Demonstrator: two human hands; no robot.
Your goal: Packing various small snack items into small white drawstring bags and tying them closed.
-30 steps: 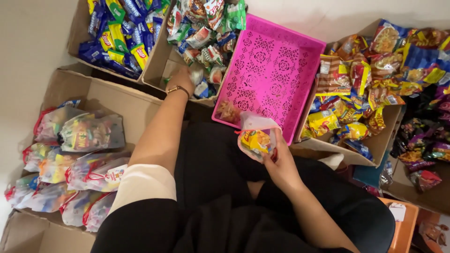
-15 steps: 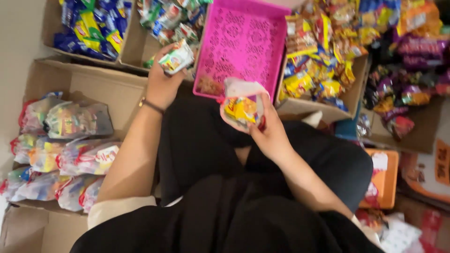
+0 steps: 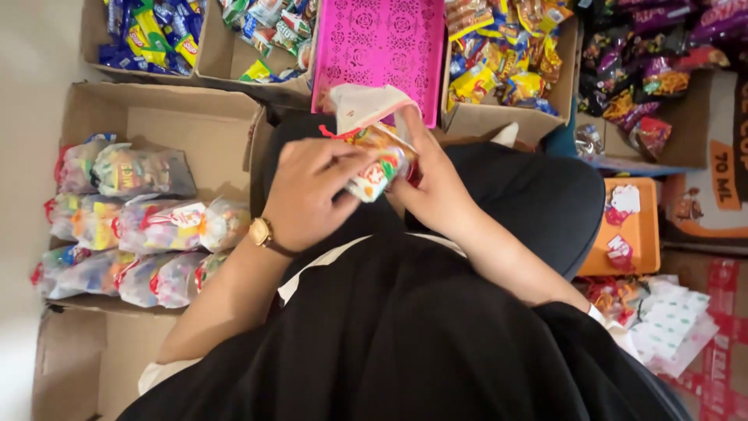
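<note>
A small white snack packet with bright orange and green print sits over the person's lap, pinched between both hands, which meet around it. The left hand, a gold wristwatch on its wrist, closes its fingers over the packet from the left; the right hand grips it and the mouth of a clear plastic bag from the right. Just beyond the hands lies a pink perforated plastic tray. Left of the left hand, an open cardboard box holds filled clear bags of mixed sweets. Beyond the right hand, another cardboard box of yellow and red snack packets stands beside the tray.
</note>
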